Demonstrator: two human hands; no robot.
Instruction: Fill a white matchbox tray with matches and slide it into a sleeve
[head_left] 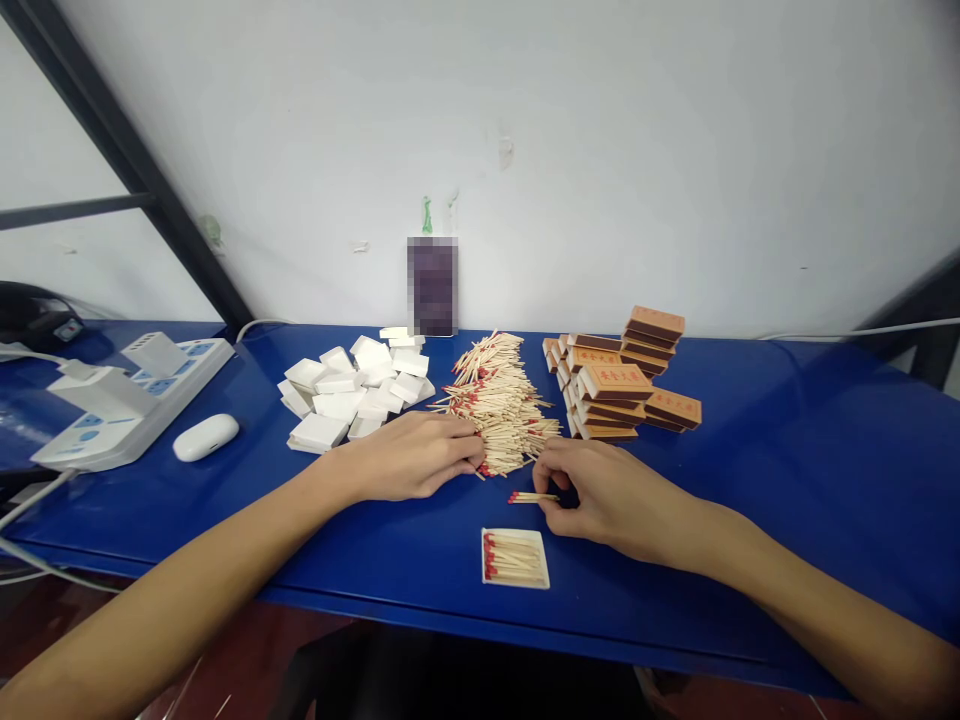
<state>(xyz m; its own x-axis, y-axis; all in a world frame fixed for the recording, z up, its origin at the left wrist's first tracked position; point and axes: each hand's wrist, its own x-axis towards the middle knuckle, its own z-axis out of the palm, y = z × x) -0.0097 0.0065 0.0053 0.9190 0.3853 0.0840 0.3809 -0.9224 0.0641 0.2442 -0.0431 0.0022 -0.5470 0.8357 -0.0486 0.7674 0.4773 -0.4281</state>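
Between the thumb and fingers of my right hand is a small bunch of matches, red heads pointing left. Just below it lies a white matchbox tray, part filled with matches whose heads are also on the left. My left hand rests at the left front edge of a large heap of loose matches. Its fingers are curled together, with the tips against the heap; whatever they may hold is hidden.
Several white inner trays are piled left of the heap. Stacked matchbox sleeves stand on the right. A power strip with plugs and a white earbud case lie at the left. A pixelated dark card leans on the wall behind the blue table.
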